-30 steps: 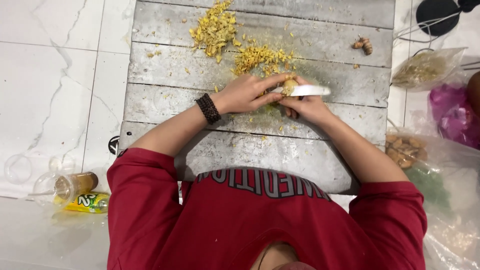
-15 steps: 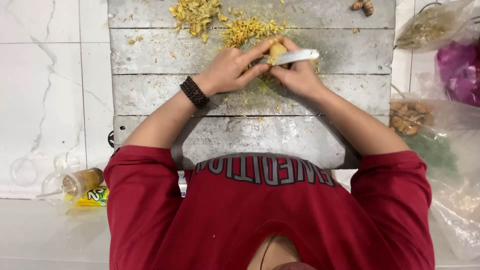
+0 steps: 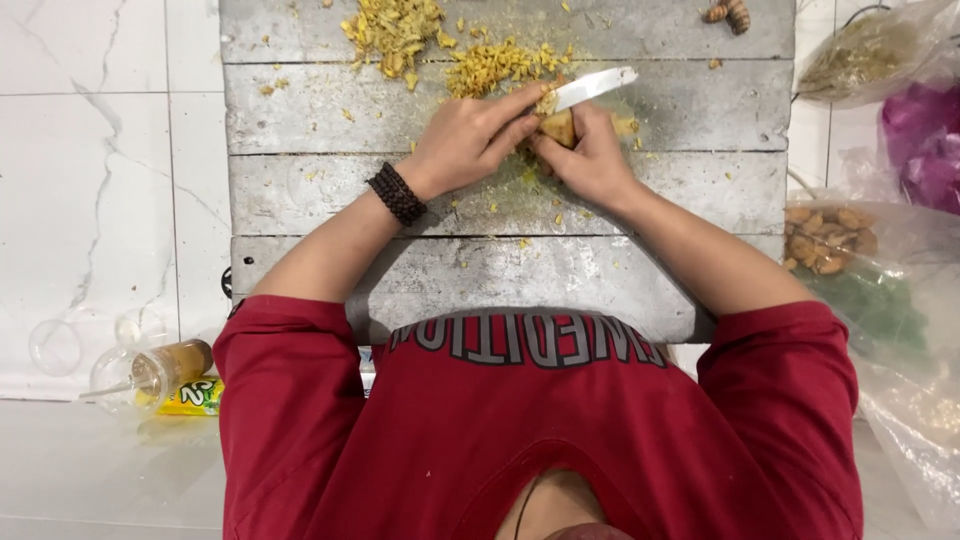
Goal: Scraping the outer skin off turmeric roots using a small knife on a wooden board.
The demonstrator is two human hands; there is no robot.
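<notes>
I sit at a grey wooden plank board [image 3: 300, 120]. My left hand [image 3: 465, 140], with a dark bead bracelet on its wrist, pinches a small yellowish root piece [image 3: 558, 128]. My right hand [image 3: 592, 162] touches the same piece from the right and grips a knife. The knife's white blade [image 3: 597, 86] sticks out up and to the right above the fingers. Both hands meet over the board's second plank, just below a heap of yellow chopped bits [image 3: 495, 65].
A second heap of yellow bits [image 3: 395, 28] lies at the board's far edge, with two whole roots [image 3: 728, 12] at the far right. On the right are plastic bags, one holding brown roots [image 3: 825, 240] and one purple [image 3: 920, 140]. A small bottle [image 3: 165, 370] lies on the tile at left.
The hands have drawn closer around the root piece and sit nearer the chopped heap. The blade now tilts up to the right. The view has shifted slightly.
</notes>
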